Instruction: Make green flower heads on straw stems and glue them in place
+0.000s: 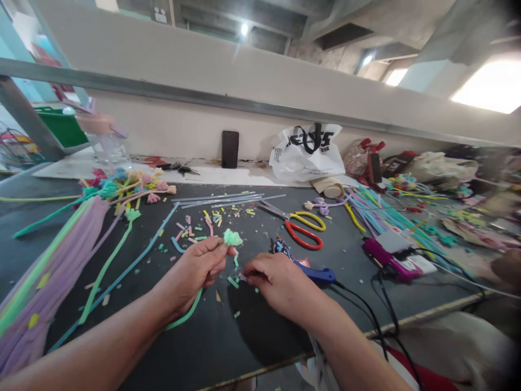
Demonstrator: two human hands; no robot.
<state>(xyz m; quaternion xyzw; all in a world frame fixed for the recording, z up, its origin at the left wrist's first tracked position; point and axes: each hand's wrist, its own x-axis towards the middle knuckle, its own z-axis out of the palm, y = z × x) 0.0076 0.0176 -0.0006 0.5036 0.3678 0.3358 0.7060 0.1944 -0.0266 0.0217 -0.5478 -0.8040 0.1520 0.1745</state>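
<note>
My left hand is closed in a pinch around the stem of a light green pipe-cleaner flower. Its fluffy head sticks out past my fingertips, and the green stem trails below my wrist. To the right, my right hand hovers low over the table with fingers curled together. A small pink scrap shows at those fingertips; whether it is gripped or lies on the table is unclear. Partly behind my right hand lies a blue glue gun. Scissors with red and yellow handles rest beyond it.
Cut scraps litter the dark table. Bundled pipe cleaners and finished flowers lie left. Clear sticks, a phone and a white bag are farther back. A magenta device with cables sits right, near another person's hand.
</note>
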